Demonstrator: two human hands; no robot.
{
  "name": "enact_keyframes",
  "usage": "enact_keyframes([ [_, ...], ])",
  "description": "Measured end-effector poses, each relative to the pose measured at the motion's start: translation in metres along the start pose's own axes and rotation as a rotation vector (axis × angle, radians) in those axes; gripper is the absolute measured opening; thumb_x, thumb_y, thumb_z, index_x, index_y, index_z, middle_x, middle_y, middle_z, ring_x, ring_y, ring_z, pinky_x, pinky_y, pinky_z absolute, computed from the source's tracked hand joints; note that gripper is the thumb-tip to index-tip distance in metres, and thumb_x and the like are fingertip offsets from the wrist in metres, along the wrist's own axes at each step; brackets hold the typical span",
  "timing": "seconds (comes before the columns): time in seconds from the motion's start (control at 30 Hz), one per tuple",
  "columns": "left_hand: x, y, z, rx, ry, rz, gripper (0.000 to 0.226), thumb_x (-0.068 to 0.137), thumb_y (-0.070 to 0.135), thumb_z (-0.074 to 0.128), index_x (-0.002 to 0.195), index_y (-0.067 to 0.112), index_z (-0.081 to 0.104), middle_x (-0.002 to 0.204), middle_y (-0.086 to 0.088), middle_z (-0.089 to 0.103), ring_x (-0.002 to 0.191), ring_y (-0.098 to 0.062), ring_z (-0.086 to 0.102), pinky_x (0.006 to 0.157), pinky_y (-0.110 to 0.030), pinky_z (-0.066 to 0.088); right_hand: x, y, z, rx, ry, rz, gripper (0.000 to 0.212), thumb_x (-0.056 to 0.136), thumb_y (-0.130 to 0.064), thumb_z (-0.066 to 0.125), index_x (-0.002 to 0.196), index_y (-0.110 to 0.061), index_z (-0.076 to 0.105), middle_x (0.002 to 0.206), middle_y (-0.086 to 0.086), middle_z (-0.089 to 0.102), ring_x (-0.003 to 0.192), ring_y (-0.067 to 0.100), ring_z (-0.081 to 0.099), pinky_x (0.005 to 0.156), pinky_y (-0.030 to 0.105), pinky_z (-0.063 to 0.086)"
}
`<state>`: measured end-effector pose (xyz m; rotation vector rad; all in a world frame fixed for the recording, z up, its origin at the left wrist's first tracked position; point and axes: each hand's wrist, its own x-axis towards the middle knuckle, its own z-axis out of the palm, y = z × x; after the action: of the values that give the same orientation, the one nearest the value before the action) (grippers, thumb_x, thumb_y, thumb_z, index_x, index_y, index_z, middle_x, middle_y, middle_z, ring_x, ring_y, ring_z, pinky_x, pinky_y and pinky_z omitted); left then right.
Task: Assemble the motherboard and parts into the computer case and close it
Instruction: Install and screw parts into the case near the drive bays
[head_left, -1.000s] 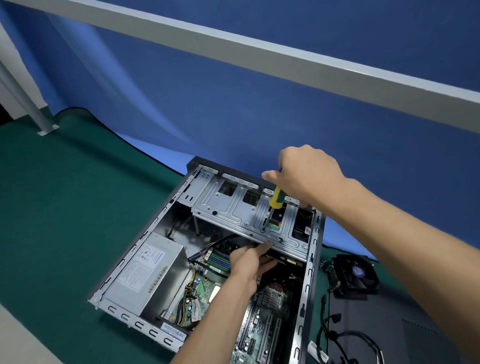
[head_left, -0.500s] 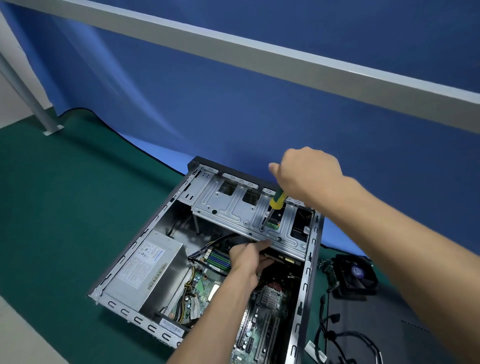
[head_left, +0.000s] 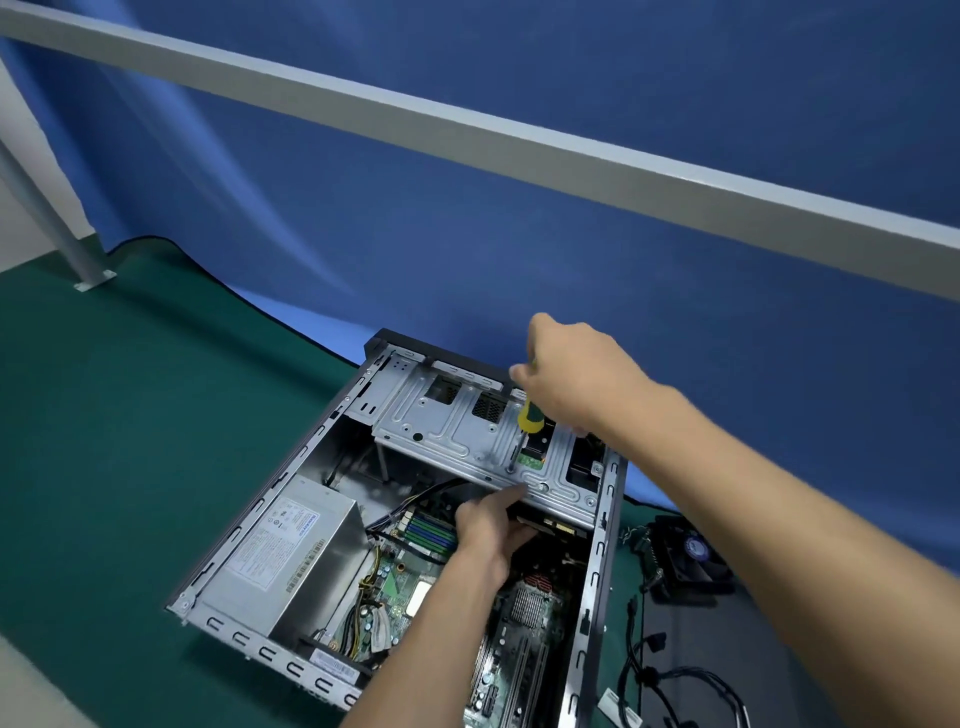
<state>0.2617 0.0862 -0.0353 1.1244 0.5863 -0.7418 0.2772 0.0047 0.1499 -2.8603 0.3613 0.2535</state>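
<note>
Gripping one screwdriver (head_left: 529, 418), right hand (head_left: 571, 382); left hand (head_left: 491, 525) grip hidden under one drive cage (head_left: 467, 441).

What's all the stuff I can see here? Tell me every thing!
computer case: one, grey metal, open, lying on the green mat
drive cage: one, silver, at the case's far end
power supply: one, silver box, left inside the case
motherboard: one, green, on the case floor
screwdriver: one, yellow-green handle, tip down on the drive cage
fan: one, black, right of the case
cables: a bundle, black, bottom right
mat: one, green
backdrop: one, blue
bar: one, grey, across the top
left hand: reaching under the drive cage
right hand: gripping the screwdriver
</note>
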Motion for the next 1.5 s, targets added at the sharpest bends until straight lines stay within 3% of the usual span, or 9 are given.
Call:
enact_keyframes([
  [0.17, 0.003, 0.002, -0.005, 0.064, -0.012, -0.001, 0.009, 0.084, -0.002, 0.065, 0.092, -0.005, 0.065, 0.080, -0.007, 0.056, 0.074, -0.031, 0.055, 0.067, -0.036, 0.057, -0.002, -0.001, -0.003, 0.105, -0.122, 0.039, 0.013, 0.096, -0.025, 0.048, 0.095, -0.015, 0.039, 0.082, 0.006, 0.056, 0.052, 0.023, 0.062, 0.055, 0.029, 0.050],
  [0.23, 0.003, 0.002, -0.004, 0.064, -0.035, 0.005, 0.015, 0.083, -0.002, 0.065, 0.097, -0.007, 0.063, 0.081, -0.007, 0.056, 0.071, -0.029, 0.055, 0.069, -0.036, 0.057, -0.003, -0.001, 0.002, 0.022, 0.018, 0.068, 0.027, 0.098, -0.027, 0.044, 0.078, -0.010, 0.040, 0.072, 0.006, 0.053, 0.061, 0.029, 0.057, 0.049, 0.026, 0.039],
  [0.37, 0.002, 0.004, -0.002, 0.069, -0.051, 0.013, 0.032, 0.083, -0.001, 0.067, 0.112, -0.011, 0.057, 0.100, -0.014, 0.057, 0.071, -0.028, 0.058, 0.066, -0.035, 0.059, -0.005, -0.003, 0.001, 0.126, -0.092, 0.093, 0.023, 0.095, -0.027, 0.047, 0.108, -0.012, 0.036, 0.088, 0.010, 0.057, 0.068, 0.027, 0.061, 0.060, 0.032, 0.050],
  [0.43, 0.002, 0.006, -0.003, 0.072, -0.047, 0.015, 0.037, 0.082, -0.001, 0.067, 0.115, -0.012, 0.054, 0.102, -0.016, 0.057, 0.072, -0.029, 0.059, 0.068, -0.038, 0.059, -0.007, -0.001, 0.002, 0.023, 0.041, 0.088, 0.020, 0.098, -0.027, 0.043, 0.096, -0.007, 0.044, 0.082, 0.010, 0.060, 0.062, 0.026, 0.053, 0.051, 0.030, 0.038],
  [0.67, 0.005, 0.003, -0.004, 0.076, -0.059, 0.035, 0.014, 0.080, -0.004, 0.068, 0.092, -0.006, 0.061, 0.094, -0.014, 0.062, 0.077, -0.031, 0.062, 0.066, -0.037, 0.060, -0.006, 0.008, -0.002, 0.022, 0.008, 0.092, 0.022, 0.098, -0.029, 0.047, 0.085, -0.011, 0.044, 0.087, 0.011, 0.063, 0.069, 0.028, 0.056, 0.052, 0.029, 0.038],
  [0.8, 0.004, 0.003, -0.004, 0.066, -0.053, 0.037, 0.015, 0.078, -0.003, 0.070, 0.090, -0.005, 0.061, 0.095, -0.017, 0.062, 0.082, -0.034, 0.060, 0.071, -0.041, 0.059, -0.004, 0.011, -0.004, 0.165, -0.110, 0.032, 0.021, 0.095, -0.026, 0.050, 0.108, -0.020, 0.034, 0.088, 0.004, 0.053, 0.060, 0.022, 0.058, 0.053, 0.029, 0.041],
  [0.93, 0.006, 0.001, -0.004, 0.060, -0.037, 0.039, 0.009, 0.078, -0.005, 0.069, 0.082, -0.004, 0.061, 0.090, -0.012, 0.061, 0.078, -0.030, 0.056, 0.063, -0.036, 0.059, -0.001, 0.012, -0.001, 0.030, 0.062, 0.064, 0.026, 0.098, -0.038, 0.045, 0.100, -0.013, 0.038, 0.096, 0.011, 0.059, 0.069, 0.028, 0.051, 0.054, 0.032, 0.035],
  [1.37, 0.006, 0.000, -0.005, 0.058, -0.045, 0.044, 0.030, 0.078, -0.003, 0.069, 0.104, -0.011, 0.056, 0.104, -0.025, 0.063, 0.080, -0.033, 0.058, 0.072, -0.042, 0.059, 0.000, 0.008, 0.000, 0.011, 0.030, 0.039, 0.030, 0.093, -0.036, 0.053, 0.113, -0.019, 0.038, 0.100, 0.006, 0.057, 0.071, 0.027, 0.056, 0.056, 0.030, 0.036],
  [1.5, 0.004, 0.001, -0.004, 0.067, -0.041, 0.044, 0.032, 0.080, -0.003, 0.067, 0.109, -0.012, 0.058, 0.114, -0.030, 0.062, 0.086, -0.035, 0.061, 0.076, -0.044, 0.058, 0.001, 0.011, 0.004, 0.076, 0.040, 0.056, 0.019, 0.095, -0.029, 0.049, 0.089, -0.011, 0.044, 0.069, 0.007, 0.060, 0.055, 0.027, 0.062, 0.045, 0.025, 0.038],
])
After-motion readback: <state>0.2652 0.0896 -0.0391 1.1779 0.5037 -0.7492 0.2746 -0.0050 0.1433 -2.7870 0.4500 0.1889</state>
